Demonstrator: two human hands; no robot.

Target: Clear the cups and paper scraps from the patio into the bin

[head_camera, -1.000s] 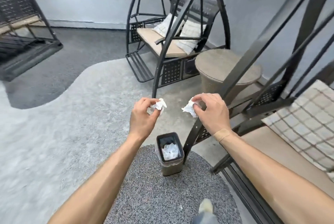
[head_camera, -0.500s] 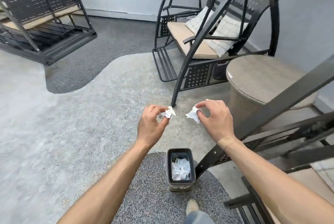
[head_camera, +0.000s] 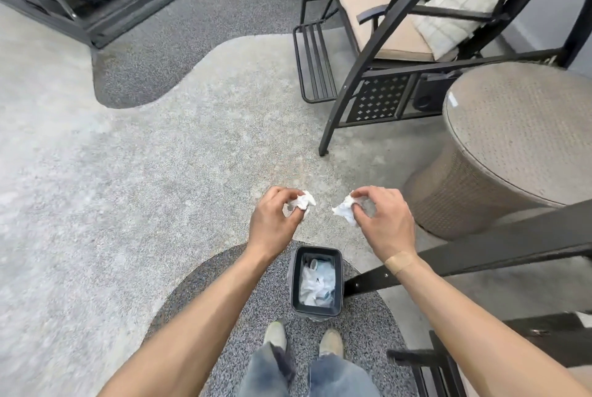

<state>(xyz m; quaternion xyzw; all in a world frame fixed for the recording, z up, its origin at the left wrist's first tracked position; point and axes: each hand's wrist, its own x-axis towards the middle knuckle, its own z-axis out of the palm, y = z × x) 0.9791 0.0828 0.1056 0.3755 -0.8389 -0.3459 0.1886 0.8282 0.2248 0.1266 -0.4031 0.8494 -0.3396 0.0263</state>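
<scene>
White crumpled paper scrap pinched in the fingertips of the left hand, closed tight on it. Matching scrap pinched between thumb and forefinger of the right hand, remaining fingers curled loosely. Both scraps hanging in the air, near each other but apart, slightly beyond the far rim of the bin.

Sitting on the speckled round mat, just ahead of the shoes, bin already holding white rubbish and what looks like a cup. Rising just right of it, a dark slanted frame bar.

Judging the step: carrying the scraps to the bin, release not yet made. Next move probably calling for drawing both hands nearer and lower, over the opening, then opening the fingers; light paper likely drifting if dropped from too high.

Standing far right, a round wicker table; beyond it, a swing seat with cushions. Stretching left, pale carpet, no cups or scraps showing on it.
</scene>
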